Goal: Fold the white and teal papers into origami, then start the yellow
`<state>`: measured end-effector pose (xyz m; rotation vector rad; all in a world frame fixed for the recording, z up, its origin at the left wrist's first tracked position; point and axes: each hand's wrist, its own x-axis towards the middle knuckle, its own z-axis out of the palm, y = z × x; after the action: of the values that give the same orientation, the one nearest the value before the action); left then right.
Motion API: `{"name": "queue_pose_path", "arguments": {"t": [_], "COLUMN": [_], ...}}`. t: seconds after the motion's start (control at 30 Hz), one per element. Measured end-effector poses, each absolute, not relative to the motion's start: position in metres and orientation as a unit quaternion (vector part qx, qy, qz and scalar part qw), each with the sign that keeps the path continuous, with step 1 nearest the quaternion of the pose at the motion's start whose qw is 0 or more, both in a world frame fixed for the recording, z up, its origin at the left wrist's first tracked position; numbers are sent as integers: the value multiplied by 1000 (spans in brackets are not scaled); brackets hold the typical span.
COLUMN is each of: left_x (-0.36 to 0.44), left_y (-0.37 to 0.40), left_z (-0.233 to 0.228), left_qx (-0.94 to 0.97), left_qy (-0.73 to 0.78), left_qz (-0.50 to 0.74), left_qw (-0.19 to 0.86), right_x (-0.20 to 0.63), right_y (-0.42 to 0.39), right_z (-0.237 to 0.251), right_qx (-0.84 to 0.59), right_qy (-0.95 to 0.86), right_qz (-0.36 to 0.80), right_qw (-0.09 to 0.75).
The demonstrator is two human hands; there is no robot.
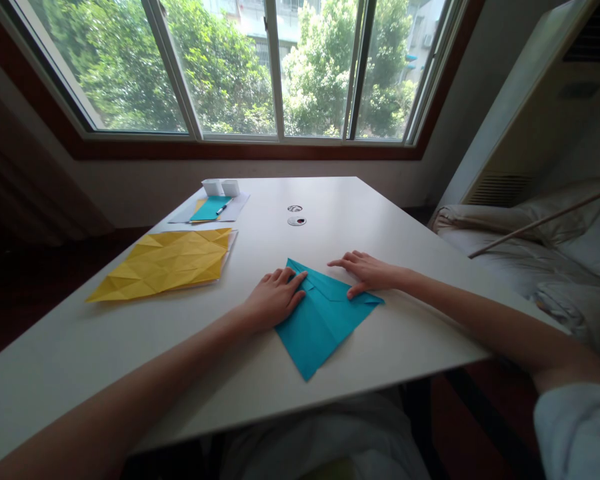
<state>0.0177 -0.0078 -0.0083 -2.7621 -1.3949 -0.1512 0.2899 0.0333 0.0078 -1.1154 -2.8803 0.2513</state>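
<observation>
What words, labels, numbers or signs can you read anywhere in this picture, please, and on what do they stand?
None can be read.
The blue paper under the left hand and right hand is plain.
The creased yellow sheet shows no print.
The papers at the far edge are too small to read.

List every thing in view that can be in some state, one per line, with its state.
Blue paper: partly folded, flat on the table.
Left hand: open, flat on the blue paper.
Right hand: open, fingers pressing the blue paper.
Yellow paper: creased all over, lying unfolded.
Pen: lying on a small blue sheet.
White boxes: upright, open-topped.
Window: cannot tell if shut.
</observation>
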Motion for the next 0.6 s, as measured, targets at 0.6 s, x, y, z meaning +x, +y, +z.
{"name": "queue_pose_path", "arguments": {"t": [0.6], "left_x": [17], "left_y": [-9], "left_z": [-6], "left_qx": [-895], "left_qy": [-443], "left_qz": [-46], "left_qw": [11], "right_x": [345], "right_y": [6], "right_z": [8], "right_qx": [-420], "right_qy": [-904], "right_qz": [77], "right_qw": [23]}}
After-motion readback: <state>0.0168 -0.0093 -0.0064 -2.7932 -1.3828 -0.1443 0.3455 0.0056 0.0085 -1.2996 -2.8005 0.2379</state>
